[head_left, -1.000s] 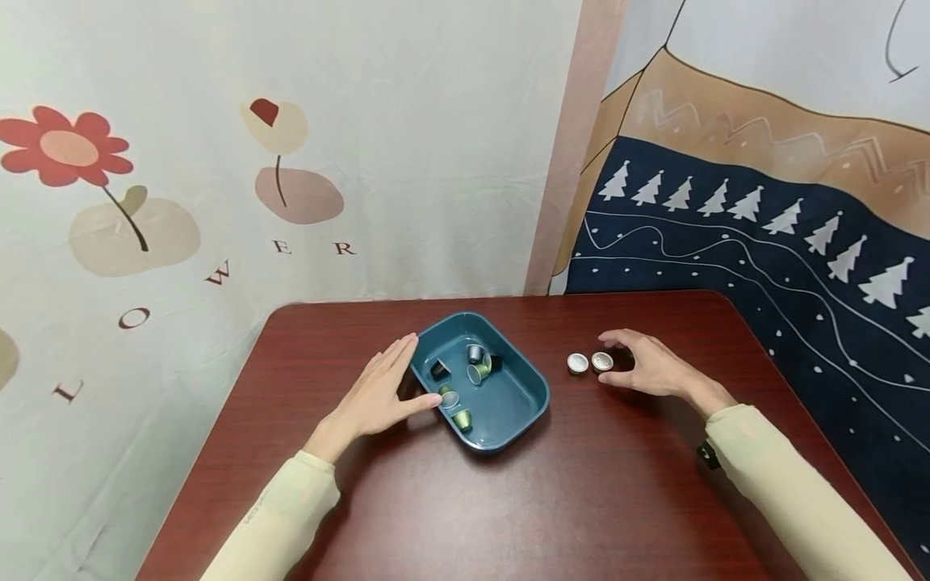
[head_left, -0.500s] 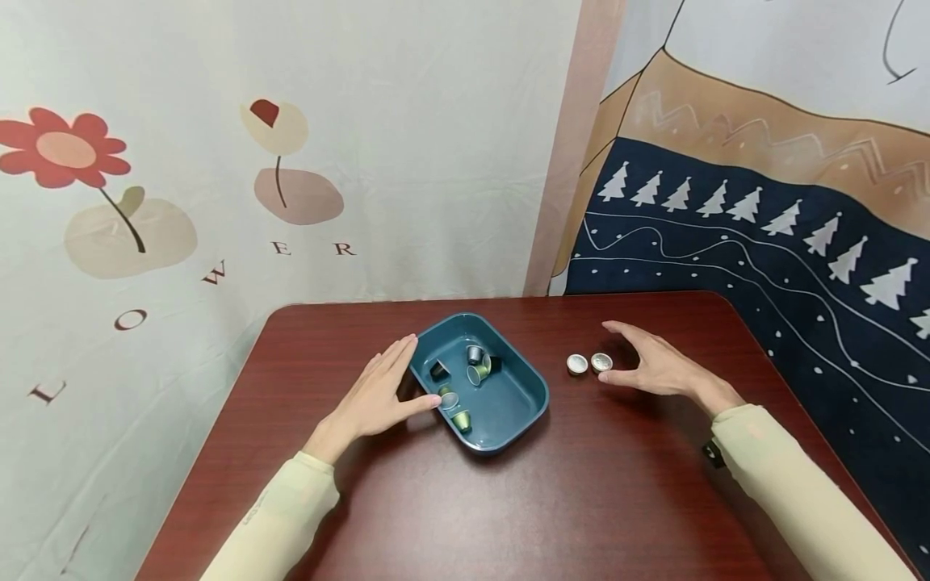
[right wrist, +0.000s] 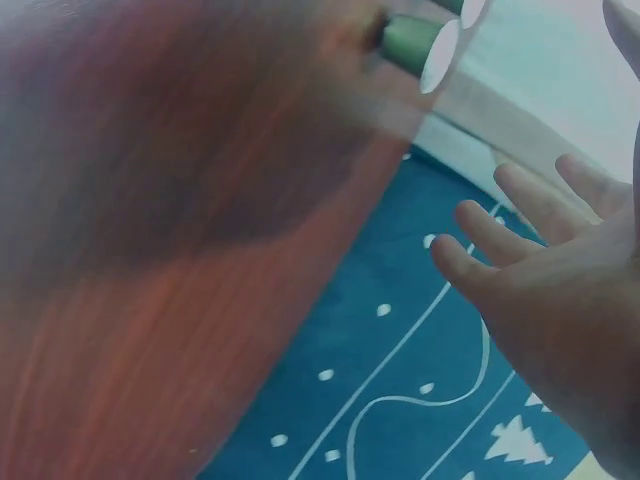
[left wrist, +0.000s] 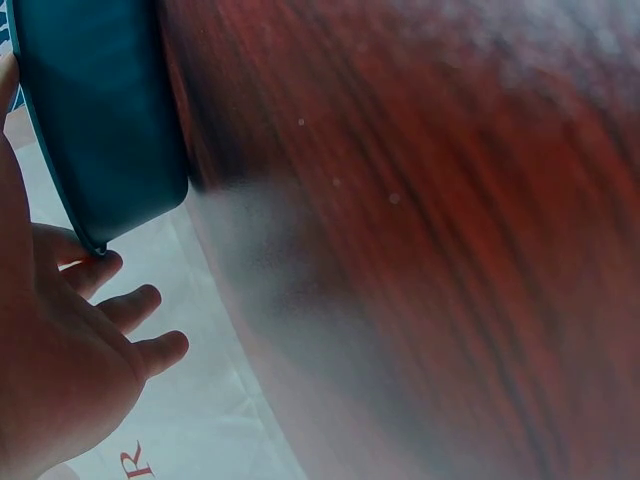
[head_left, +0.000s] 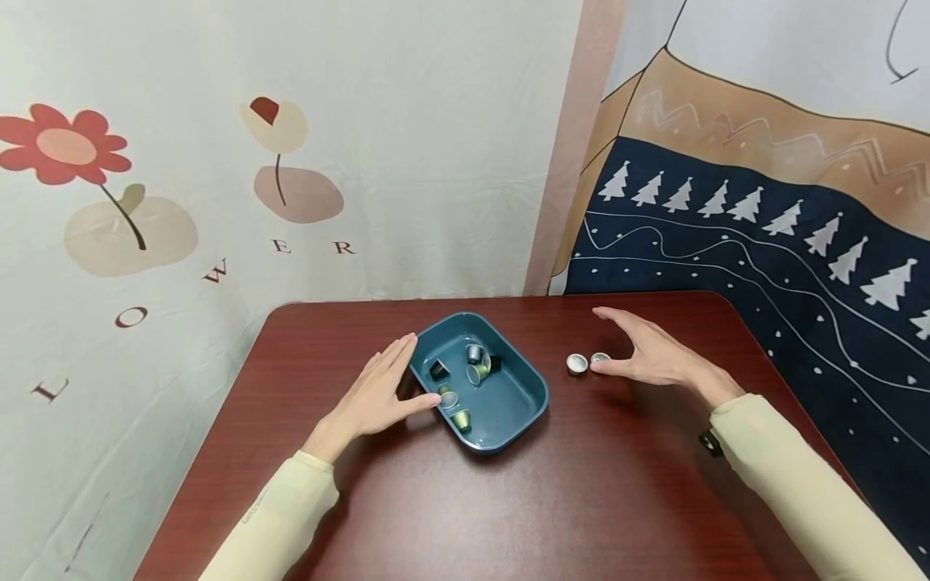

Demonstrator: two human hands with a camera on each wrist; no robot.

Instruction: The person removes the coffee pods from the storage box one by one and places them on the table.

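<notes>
capsules [head_left: 577, 365] stand paired on the bench [head_left: 581, 500] beside the spread, empty right grip [head_left: 659, 353]. more capsules [head_left: 461, 420] already lie in the tray [head_left: 510, 411] the straight-fingered left grip [head_left: 373, 395] touches; seemingly only that pair remains.

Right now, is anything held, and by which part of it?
Nothing is gripped: the left hand just touches the blue tray at its rim; the right hand is spread near two silver-topped capsules, pinching neither.
</notes>
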